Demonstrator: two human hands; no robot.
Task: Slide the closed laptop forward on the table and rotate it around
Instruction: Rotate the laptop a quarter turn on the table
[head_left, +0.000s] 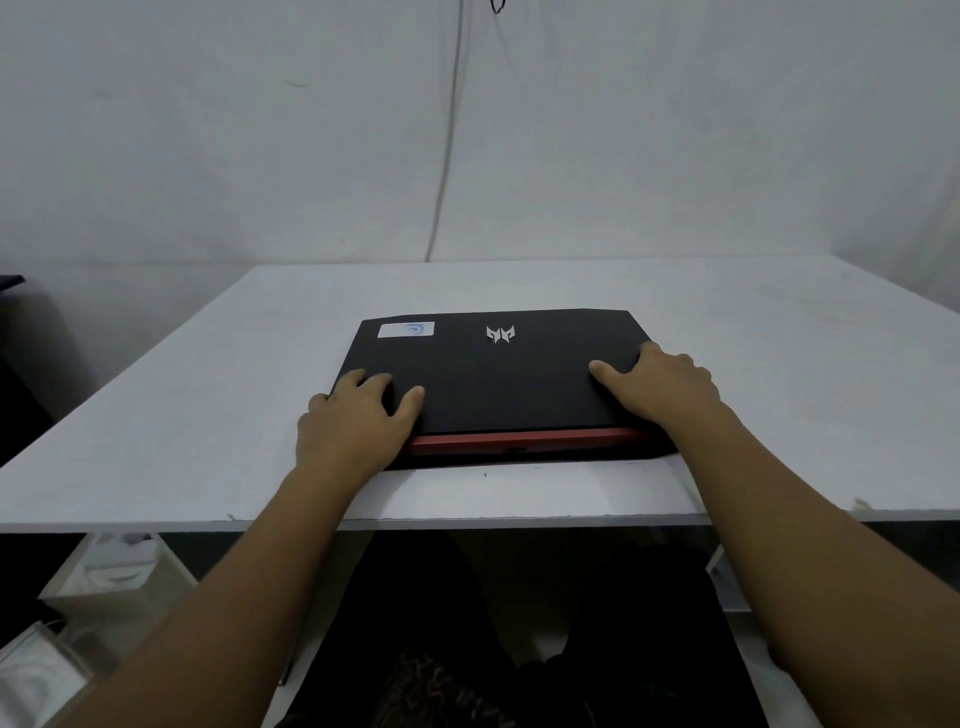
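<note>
A closed black laptop (498, 374) lies flat on the white table (779, 374), a little back from the near edge. Its lid carries a silver logo and a white sticker at the far left corner; a red strip runs along its near side. My left hand (353, 421) grips the laptop's near left corner, thumb on the lid and fingers over the left edge. My right hand (660, 384) holds the near right corner the same way, thumb flat on the lid.
A thin cable (447, 156) hangs down the white wall behind the table. A dark object (10, 283) sits off the table's left side. White bags and boxes (104, 571) lie on the floor under the table at the left.
</note>
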